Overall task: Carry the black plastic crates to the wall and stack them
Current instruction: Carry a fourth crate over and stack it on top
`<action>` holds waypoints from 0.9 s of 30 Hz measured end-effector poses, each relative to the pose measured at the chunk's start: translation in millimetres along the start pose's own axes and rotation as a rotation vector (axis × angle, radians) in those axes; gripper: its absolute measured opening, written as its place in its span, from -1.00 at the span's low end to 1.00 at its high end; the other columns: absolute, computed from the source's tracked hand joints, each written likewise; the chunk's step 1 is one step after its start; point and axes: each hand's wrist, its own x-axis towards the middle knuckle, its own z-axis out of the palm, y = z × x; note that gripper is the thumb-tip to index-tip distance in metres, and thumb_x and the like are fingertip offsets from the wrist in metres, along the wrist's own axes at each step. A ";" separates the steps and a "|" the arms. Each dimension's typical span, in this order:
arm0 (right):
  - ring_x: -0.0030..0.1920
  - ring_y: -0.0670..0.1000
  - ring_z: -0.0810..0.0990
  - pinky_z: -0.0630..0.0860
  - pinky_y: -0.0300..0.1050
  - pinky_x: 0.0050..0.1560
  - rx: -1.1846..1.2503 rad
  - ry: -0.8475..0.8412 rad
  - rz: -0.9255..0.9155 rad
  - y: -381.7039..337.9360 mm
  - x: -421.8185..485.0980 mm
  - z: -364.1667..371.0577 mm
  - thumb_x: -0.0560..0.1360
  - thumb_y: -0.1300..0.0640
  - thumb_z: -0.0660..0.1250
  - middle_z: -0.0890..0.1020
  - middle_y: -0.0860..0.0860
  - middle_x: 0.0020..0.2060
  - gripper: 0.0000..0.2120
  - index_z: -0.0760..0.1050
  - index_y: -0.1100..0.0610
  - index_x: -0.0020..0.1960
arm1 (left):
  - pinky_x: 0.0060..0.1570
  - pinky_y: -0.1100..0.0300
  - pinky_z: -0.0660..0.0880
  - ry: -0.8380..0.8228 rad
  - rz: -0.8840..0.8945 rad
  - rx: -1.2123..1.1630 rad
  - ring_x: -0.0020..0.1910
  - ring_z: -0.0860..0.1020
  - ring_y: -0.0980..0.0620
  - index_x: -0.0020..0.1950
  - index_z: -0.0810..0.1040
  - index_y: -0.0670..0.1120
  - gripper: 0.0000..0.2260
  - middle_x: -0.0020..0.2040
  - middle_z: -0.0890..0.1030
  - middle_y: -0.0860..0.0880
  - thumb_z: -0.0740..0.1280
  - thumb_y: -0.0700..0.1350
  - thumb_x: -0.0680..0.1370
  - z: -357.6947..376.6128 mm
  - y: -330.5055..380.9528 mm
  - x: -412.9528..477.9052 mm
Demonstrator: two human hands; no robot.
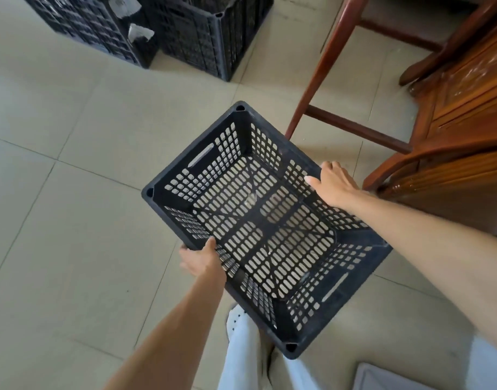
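Black plastic crate (265, 226), empty, held up over the tiled floor (72, 192), close in front of the legs. Left hand (199, 261) wrapped on the near long rim, right hand (333, 182) wrapped on the far long rim. Long way pointing from top left to bottom right. Two more crates (157, 32) up ahead and to the left, well apart. Probably next: carry that way, left hand side nearer.

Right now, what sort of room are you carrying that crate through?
Probably a room in a home: pale tiled floor, carved wooden furniture on the right, black crates standing ahead.
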 end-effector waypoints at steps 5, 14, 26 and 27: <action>0.28 0.21 0.47 0.49 0.04 0.15 0.082 0.006 -0.093 -33.9 -63.9 -58.4 0.63 -0.01 0.18 0.37 0.25 0.36 -0.50 0.25 0.31 0.42 | 0.27 -0.15 0.46 -0.116 0.307 0.193 0.23 0.52 -0.15 0.39 0.33 -0.09 -0.38 0.26 0.50 -0.13 0.53 -0.13 0.41 -90.1 59.9 -15.8; -0.02 0.13 0.59 0.58 -0.21 -0.05 0.103 0.015 -0.233 -139.7 -182.0 -201.0 0.65 0.01 0.14 0.50 0.24 0.24 -0.57 0.35 0.35 0.32 | 0.16 -0.21 0.52 -0.047 0.568 0.215 0.17 0.55 -0.15 0.42 0.30 -0.04 -0.41 0.28 0.51 -0.15 0.46 -0.20 0.46 -271.4 168.7 -93.7; -0.08 0.15 0.53 0.34 -0.04 -0.13 -0.193 0.191 -0.585 -341.3 -331.9 -307.4 0.63 -0.04 0.09 0.60 0.14 -0.01 -0.64 0.53 0.19 0.11 | -0.06 0.12 0.56 0.340 0.626 0.211 -0.11 0.60 -0.05 0.16 0.57 -0.14 -0.72 -0.05 0.65 -0.10 0.40 -0.26 0.46 -535.7 195.8 -184.8; -0.08 0.15 0.53 0.36 -0.04 -0.12 -0.203 0.192 -0.629 -360.6 -346.1 -310.5 0.63 -0.04 0.10 0.60 0.13 -0.02 -0.65 0.53 0.18 0.10 | -0.10 0.17 0.52 0.365 0.610 0.201 -0.13 0.58 -0.02 0.14 0.57 -0.14 -0.74 -0.08 0.64 -0.08 0.40 -0.27 0.46 -557.6 193.6 -188.2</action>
